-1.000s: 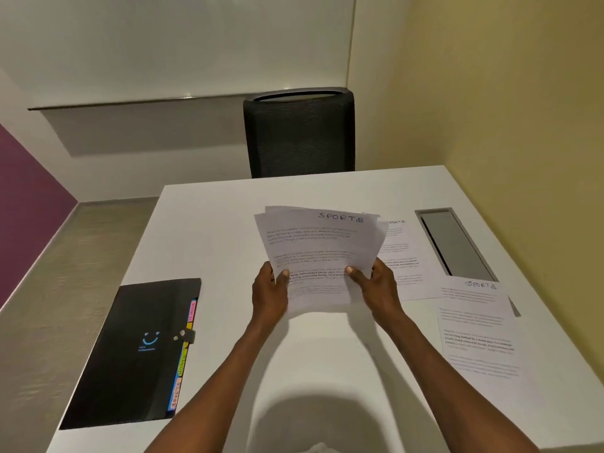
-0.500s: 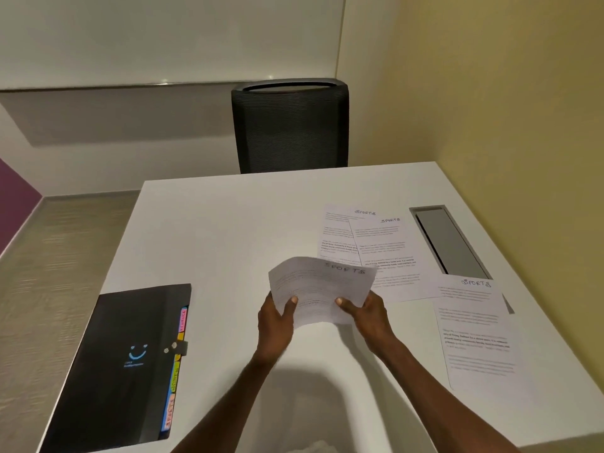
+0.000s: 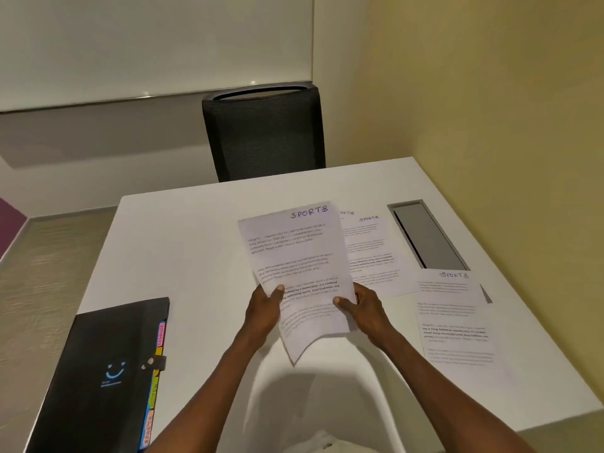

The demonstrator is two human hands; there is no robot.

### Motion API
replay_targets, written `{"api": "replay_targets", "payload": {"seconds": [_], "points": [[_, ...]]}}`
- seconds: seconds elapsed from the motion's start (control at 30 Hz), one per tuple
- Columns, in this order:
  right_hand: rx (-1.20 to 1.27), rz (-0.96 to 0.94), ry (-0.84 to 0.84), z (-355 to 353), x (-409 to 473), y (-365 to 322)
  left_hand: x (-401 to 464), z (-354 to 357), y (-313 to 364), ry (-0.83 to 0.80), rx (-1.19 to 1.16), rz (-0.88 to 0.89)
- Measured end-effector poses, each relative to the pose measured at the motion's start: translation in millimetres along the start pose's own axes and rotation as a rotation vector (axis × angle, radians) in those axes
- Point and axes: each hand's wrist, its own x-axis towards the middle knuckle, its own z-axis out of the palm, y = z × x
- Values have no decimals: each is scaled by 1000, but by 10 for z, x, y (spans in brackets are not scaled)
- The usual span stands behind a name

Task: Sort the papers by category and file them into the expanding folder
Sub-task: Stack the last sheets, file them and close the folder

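A white sheet headed "SPORTS" [image 3: 295, 256] is held up over the middle of the white table [image 3: 183, 250]. My left hand [image 3: 263, 310] pinches its lower left part and my right hand [image 3: 367, 308] pinches its lower right edge. Two overlapping "SPORTS" sheets [image 3: 372, 253] lie flat on the table behind my right hand. Another "SPORTS" sheet [image 3: 454, 318] lies near the right edge. The black expanding folder [image 3: 98, 377] lies shut at the front left, with coloured tabs along its right side and a strap fastened over them.
A black mesh chair [image 3: 264, 132] stands at the table's far side. A grey cable hatch [image 3: 428, 237] is set into the table at the right, next to the yellow wall. A white board hangs on the far wall.
The sheet in my hands dropped low and nearly flat half a second ago, and now it is raised and upright again. The sheets on the table and the folder have not moved.
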Motion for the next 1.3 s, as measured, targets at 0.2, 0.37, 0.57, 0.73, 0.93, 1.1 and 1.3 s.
{"api": "replay_targets", "payload": {"seconds": [0.2,0.37,0.57,0.73,0.93,1.1,1.3], "points": [[-99,5,-37,-520,28,31,-64,411,92,-70,-201,-98],[-111,138,126,-1050,78,256,-203,792,199,-21,-229,-112],[-623,376,421,-2042,48,912,-289,1024,208,47,-153,-55],[-611,698,509,-2473,-99,1187,-395,1165,243,117,-104,-48],[-748,722,446,-2499,-102,1379,-490,1233,220,130,16,-22],[-650,796,446,-2587,-23,1369,-520,1227,221,161,98,-32],[-459,535,615,-2629,-59,1323,-517,1222,306,212,168,1]]}}
